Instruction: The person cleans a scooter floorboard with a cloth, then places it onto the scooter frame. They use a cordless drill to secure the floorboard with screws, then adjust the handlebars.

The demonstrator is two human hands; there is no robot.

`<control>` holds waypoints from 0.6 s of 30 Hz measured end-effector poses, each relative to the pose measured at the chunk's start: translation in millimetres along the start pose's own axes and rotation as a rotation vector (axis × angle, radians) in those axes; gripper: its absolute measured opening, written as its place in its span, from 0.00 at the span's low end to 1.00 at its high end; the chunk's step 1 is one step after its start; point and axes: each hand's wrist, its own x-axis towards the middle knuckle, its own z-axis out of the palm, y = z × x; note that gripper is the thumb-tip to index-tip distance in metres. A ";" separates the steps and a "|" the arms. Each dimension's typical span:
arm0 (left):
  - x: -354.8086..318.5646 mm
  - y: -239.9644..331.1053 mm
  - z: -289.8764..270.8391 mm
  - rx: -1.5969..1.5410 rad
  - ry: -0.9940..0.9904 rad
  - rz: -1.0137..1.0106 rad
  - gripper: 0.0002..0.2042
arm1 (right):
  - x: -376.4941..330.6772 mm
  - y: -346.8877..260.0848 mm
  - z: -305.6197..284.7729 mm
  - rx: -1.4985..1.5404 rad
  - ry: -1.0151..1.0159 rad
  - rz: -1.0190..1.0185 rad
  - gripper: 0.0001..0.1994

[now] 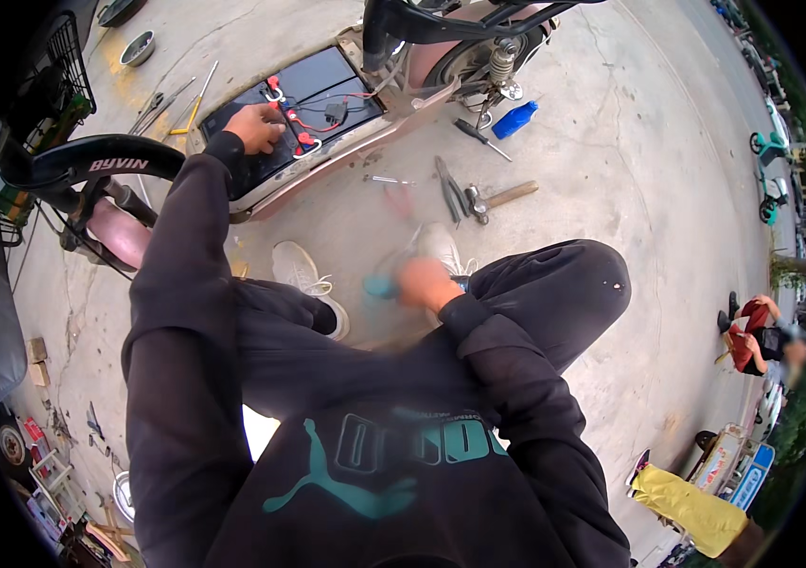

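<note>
Black batteries point(313, 85) with red wires point(303, 123), blue bottle point(514, 120), grey concrete point(630, 189).

Hands: two, left point(253, 126), right point(422, 281)
White shoes: two point(301, 270)
Hammers: one point(497, 198)
Blue bottles: one point(514, 119)
Metal bowls: one point(138, 47)
Pliers: one point(450, 189)

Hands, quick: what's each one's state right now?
Left hand: resting on the batteries, grip unclear.
Right hand: motion-blurred, closed on a teal-handled tool.

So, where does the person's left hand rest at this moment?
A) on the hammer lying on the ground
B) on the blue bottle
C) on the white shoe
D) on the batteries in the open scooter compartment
D: the left hand lies on the black batteries with red cables, far from the hammer and the blue bottle.
</note>
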 end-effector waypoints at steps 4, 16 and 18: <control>-74.2 -0.6 10.2 0.386 -0.027 0.293 0.23 | -1.6 15.7 43.5 0.539 0.055 0.302 0.24; -477.0 -89.9 135.2 0.113 1.191 -0.345 0.07 | 47.8 -11.5 29.7 1.962 -0.643 0.044 0.28; -530.7 -128.1 227.6 0.070 1.189 -0.720 0.09 | 18.1 -44.5 -9.4 1.666 -0.919 -0.162 0.28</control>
